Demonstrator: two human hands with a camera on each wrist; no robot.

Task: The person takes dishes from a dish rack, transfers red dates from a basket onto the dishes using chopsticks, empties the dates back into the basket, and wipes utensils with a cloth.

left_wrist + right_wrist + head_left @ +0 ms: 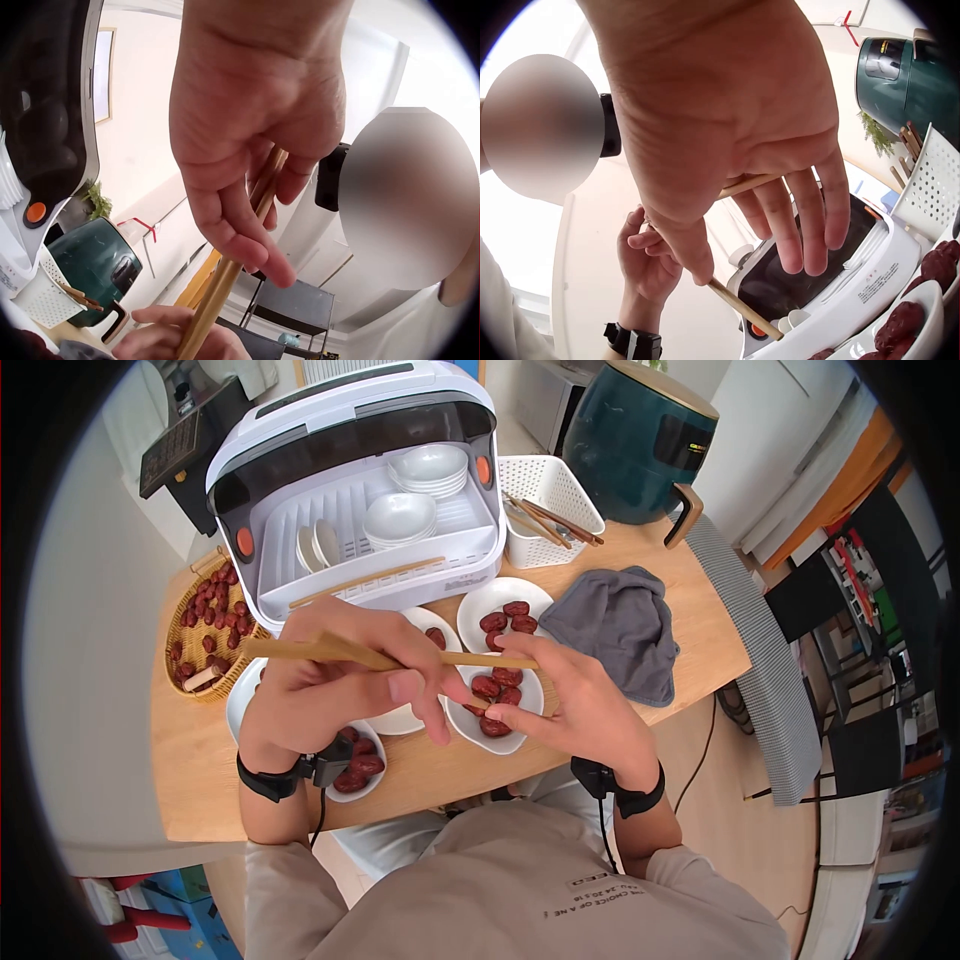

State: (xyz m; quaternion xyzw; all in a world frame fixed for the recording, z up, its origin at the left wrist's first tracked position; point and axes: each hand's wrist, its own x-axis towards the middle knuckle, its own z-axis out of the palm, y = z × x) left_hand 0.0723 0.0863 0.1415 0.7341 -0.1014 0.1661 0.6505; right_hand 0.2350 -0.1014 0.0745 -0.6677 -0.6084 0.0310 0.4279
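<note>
Holding wooden chopsticks (290,649) over dates (494,728) in white bowls (537,700) on the bench (440,788), the left hand (335,670) has its fingers clamped on them. The right hand (585,705) is at the far ends, and its wrist cam shows mostly straight fingers, can't tell if pinching. Only the head view gets the wicker basket (194,643).

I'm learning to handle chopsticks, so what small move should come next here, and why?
Probably bring the spread ends of the chopsticks together with the right hand: one end lies by its fingers, the other by its thumb, while the left hand grips both. Closer ends would likely suit the dates in the bowl below.
</note>
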